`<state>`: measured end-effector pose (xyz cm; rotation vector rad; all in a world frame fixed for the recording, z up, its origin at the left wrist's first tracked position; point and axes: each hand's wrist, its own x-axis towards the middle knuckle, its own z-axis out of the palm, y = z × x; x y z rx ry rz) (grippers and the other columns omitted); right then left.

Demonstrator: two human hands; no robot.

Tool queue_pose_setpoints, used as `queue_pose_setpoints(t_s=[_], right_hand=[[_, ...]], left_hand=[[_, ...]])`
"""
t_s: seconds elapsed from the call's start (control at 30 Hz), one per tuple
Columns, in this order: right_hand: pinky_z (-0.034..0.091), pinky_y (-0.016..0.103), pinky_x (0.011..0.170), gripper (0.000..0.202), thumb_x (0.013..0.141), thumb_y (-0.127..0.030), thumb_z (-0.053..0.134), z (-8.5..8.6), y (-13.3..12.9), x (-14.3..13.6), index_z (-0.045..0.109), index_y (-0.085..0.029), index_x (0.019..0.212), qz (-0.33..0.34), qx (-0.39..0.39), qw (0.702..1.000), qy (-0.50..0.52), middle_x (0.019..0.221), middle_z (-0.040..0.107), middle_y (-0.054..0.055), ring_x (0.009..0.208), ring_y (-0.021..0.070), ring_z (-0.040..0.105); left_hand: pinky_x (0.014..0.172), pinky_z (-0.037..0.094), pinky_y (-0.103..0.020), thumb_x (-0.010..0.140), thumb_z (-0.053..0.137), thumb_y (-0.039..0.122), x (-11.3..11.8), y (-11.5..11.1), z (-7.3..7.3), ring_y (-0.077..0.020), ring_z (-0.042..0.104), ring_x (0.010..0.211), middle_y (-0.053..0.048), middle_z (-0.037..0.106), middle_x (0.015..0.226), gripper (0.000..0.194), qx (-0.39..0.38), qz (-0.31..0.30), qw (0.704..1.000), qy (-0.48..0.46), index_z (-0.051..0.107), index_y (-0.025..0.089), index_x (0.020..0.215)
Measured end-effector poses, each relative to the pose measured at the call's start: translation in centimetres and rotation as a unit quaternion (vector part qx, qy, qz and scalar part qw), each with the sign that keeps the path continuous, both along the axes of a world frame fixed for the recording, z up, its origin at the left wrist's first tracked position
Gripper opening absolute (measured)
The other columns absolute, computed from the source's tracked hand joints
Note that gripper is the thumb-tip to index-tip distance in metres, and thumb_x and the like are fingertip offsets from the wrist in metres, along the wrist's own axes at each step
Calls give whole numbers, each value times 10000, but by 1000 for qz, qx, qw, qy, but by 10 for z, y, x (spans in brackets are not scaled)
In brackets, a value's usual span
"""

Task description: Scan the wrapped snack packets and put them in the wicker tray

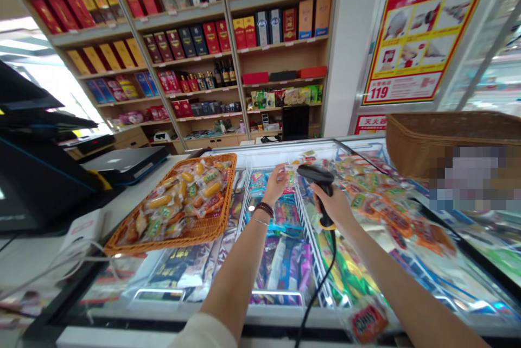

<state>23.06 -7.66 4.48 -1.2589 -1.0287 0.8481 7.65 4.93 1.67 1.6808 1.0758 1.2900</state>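
Observation:
My right hand (331, 204) is wrapped round the handle of a black barcode scanner (316, 173), its cable hanging down towards me. The scanner's head points left at a small clear snack packet (290, 174) with a green and white label. That packet is pinched in the fingers of my left hand (277, 182), which wears a dark bead bracelet. Both hands are above the glass top of a chest freezer (280, 304). To the left, an orange wicker basket (222, 223) holds many packaged snacks (185, 190), some yellow and sausage-shaped.
Loose snack packets (378, 201) lie across the glass at right. One red-labelled packet (366, 322) is at the near edge. A brown wicker basket (411, 141) stands at far right, a black checkout machine (40, 174) at left. Shelves of boxed goods (191, 41) line the back.

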Motion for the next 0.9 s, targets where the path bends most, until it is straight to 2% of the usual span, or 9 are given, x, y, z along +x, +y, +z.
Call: queue_pose_setpoints(t_s=[0.13, 0.27, 0.43, 0.57, 0.63, 0.73, 0.83, 0.9], right_hand=[[371, 250, 339, 371, 742, -482, 783, 2, -2, 0, 549, -234, 593, 9, -10, 1000, -25, 398, 537, -24, 300, 127, 467], [365, 247, 334, 353, 729, -457, 792, 4, -4, -1, 549, -238, 596, 6, -13, 1000, -8, 408, 541, -27, 309, 127, 478], [355, 247, 331, 343, 728, -464, 775, 8, -7, -2, 543, -236, 618, -8, -21, 1000, -9, 408, 525, -43, 305, 128, 477], [378, 254, 345, 360, 734, -479, 772, 10, -8, -3, 535, -241, 604, -5, -10, 1000, -20, 397, 526, -34, 308, 132, 474], [386, 256, 349, 374, 723, -487, 788, 15, -5, -8, 534, -241, 598, 3, 5, 1000, -18, 400, 528, -29, 313, 134, 479], [367, 253, 330, 398, 691, -498, 810, 29, 3, -23, 525, -239, 590, 25, 26, 999, 12, 426, 530, -29, 320, 128, 476], [356, 246, 316, 396, 668, -501, 816, 46, 15, -46, 540, -227, 589, 68, 44, 996, 48, 456, 544, -23, 330, 116, 466], [368, 240, 319, 385, 670, -489, 813, 54, 24, -64, 554, -217, 587, 96, 49, 992, 57, 453, 545, -18, 335, 112, 466]], left_hand=[[726, 588, -289, 851, 698, 279, 0, 1, -2, -194, 680, 896, -70, 733, 969, 457, -2, -21, 1000, -11, 605, 230, 1296], [732, 589, -277, 864, 687, 280, -1, 4, -7, -187, 679, 924, -69, 715, 983, 443, -2, -32, 999, -34, 593, 218, 1292], [756, 595, -262, 866, 658, 222, 0, 5, -10, -177, 675, 963, -55, 696, 958, 416, -4, -46, 998, -52, 581, 196, 1273], [722, 586, -239, 862, 655, 194, -4, 2, -4, -142, 671, 848, -39, 690, 917, 406, -4, -41, 998, -57, 581, 198, 1261], [696, 577, -228, 864, 664, 204, -10, 0, 7, -114, 653, 750, -21, 687, 892, 414, 2, -22, 999, -45, 578, 217, 1270], [684, 575, -227, 897, 638, 234, -32, -2, 34, -86, 635, 676, -18, 691, 944, 440, 27, 10, 998, -47, 537, 252, 1325], [678, 579, -239, 931, 590, 261, -67, -3, 68, -93, 645, 669, -40, 690, 1018, 440, 52, 61, 996, -43, 498, 255, 1361], [686, 573, -248, 938, 573, 262, -99, -5, 88, -118, 666, 707, -51, 697, 1010, 419, 69, 121, 990, -12, 506, 240, 1351]])
